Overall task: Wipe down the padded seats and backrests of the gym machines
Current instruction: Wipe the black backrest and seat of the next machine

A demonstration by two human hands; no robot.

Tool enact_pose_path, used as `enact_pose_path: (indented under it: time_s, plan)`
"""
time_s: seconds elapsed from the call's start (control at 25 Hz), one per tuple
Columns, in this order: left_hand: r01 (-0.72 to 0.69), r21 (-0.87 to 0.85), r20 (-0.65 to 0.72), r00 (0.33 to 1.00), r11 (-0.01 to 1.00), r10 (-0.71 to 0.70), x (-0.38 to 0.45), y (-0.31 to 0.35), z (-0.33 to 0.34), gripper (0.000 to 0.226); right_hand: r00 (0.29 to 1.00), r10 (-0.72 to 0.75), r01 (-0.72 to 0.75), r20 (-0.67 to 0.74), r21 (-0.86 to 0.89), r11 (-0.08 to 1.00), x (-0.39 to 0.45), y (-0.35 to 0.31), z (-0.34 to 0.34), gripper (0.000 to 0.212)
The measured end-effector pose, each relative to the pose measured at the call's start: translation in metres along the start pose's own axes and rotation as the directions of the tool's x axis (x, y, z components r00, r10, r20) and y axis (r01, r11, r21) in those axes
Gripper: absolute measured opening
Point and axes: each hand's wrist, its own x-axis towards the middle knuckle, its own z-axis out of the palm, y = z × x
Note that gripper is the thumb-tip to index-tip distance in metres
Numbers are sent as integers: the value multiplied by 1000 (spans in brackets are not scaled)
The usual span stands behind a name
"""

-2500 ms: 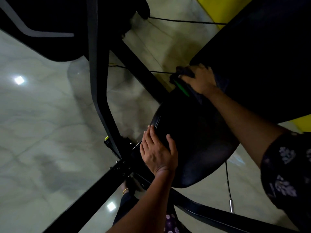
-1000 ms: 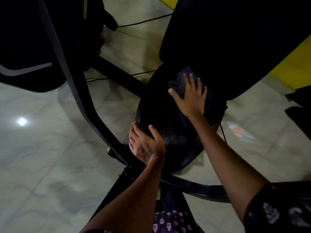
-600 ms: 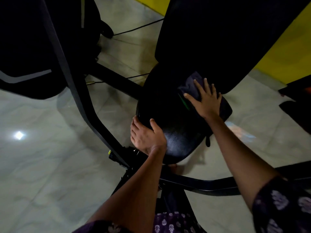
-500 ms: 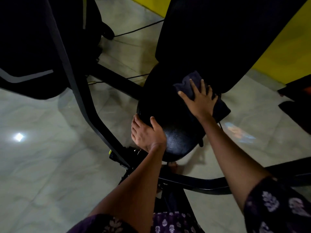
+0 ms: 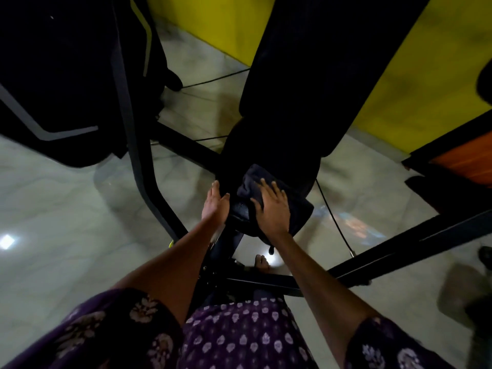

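Observation:
A black padded seat [image 5: 241, 211] of a gym machine sits at the centre, below its tall black backrest [image 5: 314, 75]. My right hand [image 5: 273, 209] lies flat with fingers spread on a dark cloth [image 5: 295, 206], pressing it onto the near part of the seat. The cloth hangs over the seat's right edge. My left hand [image 5: 215, 202] rests against the seat's left edge, fingers together, holding no object.
Black frame bars [image 5: 143, 166] of the machine rise at the left and run along the floor at the right [image 5: 415, 243]. A cable [image 5: 332, 217] hangs right of the seat. Glossy marble floor [image 5: 61, 230] surrounds it; a yellow wall [image 5: 420, 83] stands behind.
My right hand has drawn the cloth from the back of the seat toward its near edge. My view has risen and pulled back. The left hand stays on the seat's left edge.

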Motion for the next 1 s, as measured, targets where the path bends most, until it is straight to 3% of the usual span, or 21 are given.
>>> enact_pose_path:
  time_s: [0.2, 0.36, 0.52, 0.76, 1.0]
  plan:
    - [-2, 26, 157, 988, 1000, -2, -42, 0, -24, 41, 978, -62, 56, 201, 35, 998, -22, -3, -36, 44]
    - [-181, 196, 242, 961, 964, 131, -79, 18, -45, 42, 918, -8, -25, 396, 78, 997, -20, -12, -78, 40]
    - [-288, 281, 267, 940, 915, 214, -94, 43, -74, 48, 953, 3, -81, 303, 246, 966, -35, -23, -115, 42]
    - [-376, 196, 270, 909, 906, 319, -116, 85, -108, 36, 989, 55, -101, 138, 354, 930, -63, -35, -184, 39]
    - [-603, 230, 357, 782, 764, 510, -152, 136, -106, 26, 990, 140, -123, -17, 376, 918, -94, -41, -242, 36]
